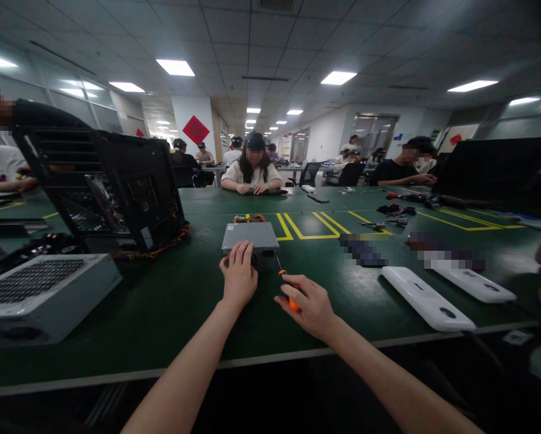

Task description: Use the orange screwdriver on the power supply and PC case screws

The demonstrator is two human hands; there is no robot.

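A grey metal computer power supply (250, 234) lies on the green table in front of me, with a bundle of coloured cables (249, 218) behind it. My left hand (240, 271) rests on its near left side, fingers over the top edge; the thumb is partly hidden. In my right hand (310, 303) is a screwdriver (294, 304) with an orange handle, the fingers wrapped round it. Its thin shaft points up and left toward the power supply's near right corner. Whether the tip touches the casing I cannot tell.
At left stand a black computer case (112, 187) and a larger power supply (49, 295) with a mesh top. To the right lie white oblong devices (426, 298), a dark blurred phone-like object (363, 250) and cables (396, 210). A person (252, 169) sits opposite.
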